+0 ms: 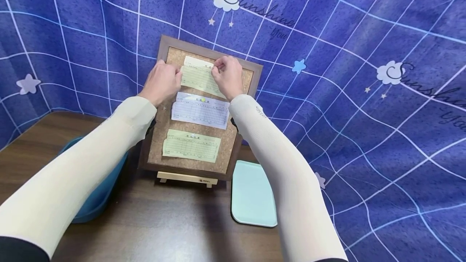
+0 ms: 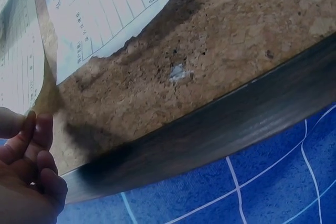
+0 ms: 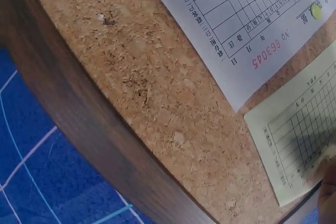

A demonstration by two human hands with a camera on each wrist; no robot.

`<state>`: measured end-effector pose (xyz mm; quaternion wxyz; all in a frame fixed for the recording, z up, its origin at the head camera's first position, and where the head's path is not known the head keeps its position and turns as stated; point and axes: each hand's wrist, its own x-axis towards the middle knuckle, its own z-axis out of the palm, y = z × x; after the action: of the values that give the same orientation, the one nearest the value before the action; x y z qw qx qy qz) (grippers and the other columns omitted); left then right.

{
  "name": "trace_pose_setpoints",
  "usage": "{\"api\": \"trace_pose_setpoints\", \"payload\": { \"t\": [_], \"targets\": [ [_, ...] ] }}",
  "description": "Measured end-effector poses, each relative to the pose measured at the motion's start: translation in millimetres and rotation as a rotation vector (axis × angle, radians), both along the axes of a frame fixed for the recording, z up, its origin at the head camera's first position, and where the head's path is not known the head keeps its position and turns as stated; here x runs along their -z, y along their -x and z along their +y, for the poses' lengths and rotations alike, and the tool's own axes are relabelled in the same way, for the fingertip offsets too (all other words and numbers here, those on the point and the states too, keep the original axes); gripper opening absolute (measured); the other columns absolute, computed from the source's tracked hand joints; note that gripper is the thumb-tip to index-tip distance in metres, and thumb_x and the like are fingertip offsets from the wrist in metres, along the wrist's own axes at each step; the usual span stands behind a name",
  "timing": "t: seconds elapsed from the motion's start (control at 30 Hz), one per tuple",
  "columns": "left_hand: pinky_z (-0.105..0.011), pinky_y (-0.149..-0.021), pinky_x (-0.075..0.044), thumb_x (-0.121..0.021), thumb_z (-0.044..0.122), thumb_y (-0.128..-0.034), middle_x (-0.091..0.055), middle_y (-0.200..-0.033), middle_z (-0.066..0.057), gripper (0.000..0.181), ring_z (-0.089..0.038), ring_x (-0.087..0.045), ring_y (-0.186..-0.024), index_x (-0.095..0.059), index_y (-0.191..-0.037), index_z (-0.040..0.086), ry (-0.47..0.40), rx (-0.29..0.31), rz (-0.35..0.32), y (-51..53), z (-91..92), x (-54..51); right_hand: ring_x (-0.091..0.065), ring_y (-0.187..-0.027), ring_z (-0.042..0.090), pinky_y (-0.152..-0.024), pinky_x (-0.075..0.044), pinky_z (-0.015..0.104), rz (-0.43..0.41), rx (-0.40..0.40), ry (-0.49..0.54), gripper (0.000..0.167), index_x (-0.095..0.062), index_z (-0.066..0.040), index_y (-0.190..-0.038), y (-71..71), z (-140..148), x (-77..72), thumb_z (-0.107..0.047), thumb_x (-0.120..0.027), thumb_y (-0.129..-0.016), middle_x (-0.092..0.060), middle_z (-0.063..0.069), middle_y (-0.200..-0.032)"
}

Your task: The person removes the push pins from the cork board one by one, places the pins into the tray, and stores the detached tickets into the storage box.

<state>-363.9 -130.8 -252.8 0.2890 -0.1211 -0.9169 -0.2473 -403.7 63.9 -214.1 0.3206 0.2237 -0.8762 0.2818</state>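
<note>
A framed cork board point(image 1: 164, 132) leans on a small wooden easel point(image 1: 187, 178). Three printed slips are on it: a yellowish one point(image 1: 198, 77) at the top, a white one point(image 1: 201, 111) in the middle and a pale green one point(image 1: 191, 145) at the bottom. My left hand point(image 1: 162, 81) pinches the top slip's left edge; the left wrist view shows thumb and finger of that hand point(image 2: 29, 156) together at its edge. At the slip's upper right, my right hand point(image 1: 229, 77) has curled fingers, their tips partly hidden. A yellow-green pin point(image 3: 315, 11) holds the white slip.
A blue bin point(image 1: 98, 201) stands on the brown table point(image 1: 164, 221) at the left, partly behind my left sleeve. To the board's right lies a light turquoise tray point(image 1: 253, 197), partly behind my right sleeve. A blue patterned curtain point(image 1: 327, 104) hangs behind.
</note>
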Motion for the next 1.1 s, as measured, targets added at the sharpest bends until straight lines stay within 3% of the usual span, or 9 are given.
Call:
{"api": "trace_pose_setpoints", "payload": {
  "t": [0.2,0.47,0.87,0.97,1.1],
  "targets": [
    [-0.047,-0.078,-0.038,-0.041,0.014,-0.0957,-0.061,-0.074,-0.02,0.032,-0.036,-0.045,-0.08,-0.06,-0.075,-0.001,-0.003,-0.007,0.016,-1.1,-4.5,-3.5,-0.051,-0.082,0.011,-0.077,-0.038,0.02,0.063,-0.048,-0.022,0.005,-0.067,-0.009,-0.087,-4.3,3,-2.9,-0.009,-0.064,-0.083,-0.059,-0.002,-0.084],
    [-0.048,-0.074,-0.038,-0.04,0.014,-0.0959,-0.065,-0.084,-0.021,0.031,-0.037,-0.046,-0.083,-0.061,-0.082,-0.002,-0.02,-0.031,0.006,-3.4,-15.3,-1.6,-0.051,-0.08,0.013,-0.074,-0.039,0.021,0.094,-0.098,-0.03,0.005,-0.066,-0.007,-0.086,-9.9,7,-4.4,-0.007,-0.063,-0.082,-0.059,0.0,-0.084],
    [-0.05,-0.077,-0.038,-0.038,0.015,-0.0954,-0.065,-0.092,-0.024,0.034,-0.038,-0.047,-0.086,-0.064,-0.092,-0.006,-0.039,-0.042,0.006,-10.2,-29.7,-4.2,-0.053,-0.082,0.015,-0.078,-0.039,0.021,0.109,-0.072,-0.036,0.005,-0.065,-0.004,-0.085,-10.9,25,-1.0,-0.003,-0.063,-0.081,-0.061,0.003,-0.085],
    [-0.05,-0.076,-0.038,-0.039,0.016,-0.0944,-0.064,-0.088,-0.024,0.033,-0.039,-0.046,-0.082,-0.063,-0.088,-0.005,-0.055,-0.051,0.038,-13.4,-35.7,-5.5,-0.053,-0.082,0.015,-0.076,-0.04,0.021,0.117,-0.058,-0.042,0.005,-0.065,-0.005,-0.084,-10.9,32,0.6,-0.004,-0.062,-0.081,-0.06,0.002,-0.084],
    [-0.046,-0.086,-0.037,-0.04,0.016,-0.093,-0.062,-0.08,-0.023,0.031,-0.039,-0.043,-0.078,-0.061,-0.083,-0.005,-0.085,-0.054,0.081,-15.8,-46.5,-6.5,-0.053,-0.081,0.016,-0.075,-0.04,0.024,0.132,-0.047,-0.063,0.005,-0.066,-0.005,-0.083,-12.8,43,2.3,-0.004,-0.063,-0.08,-0.06,0.003,-0.083]
  ]
}}
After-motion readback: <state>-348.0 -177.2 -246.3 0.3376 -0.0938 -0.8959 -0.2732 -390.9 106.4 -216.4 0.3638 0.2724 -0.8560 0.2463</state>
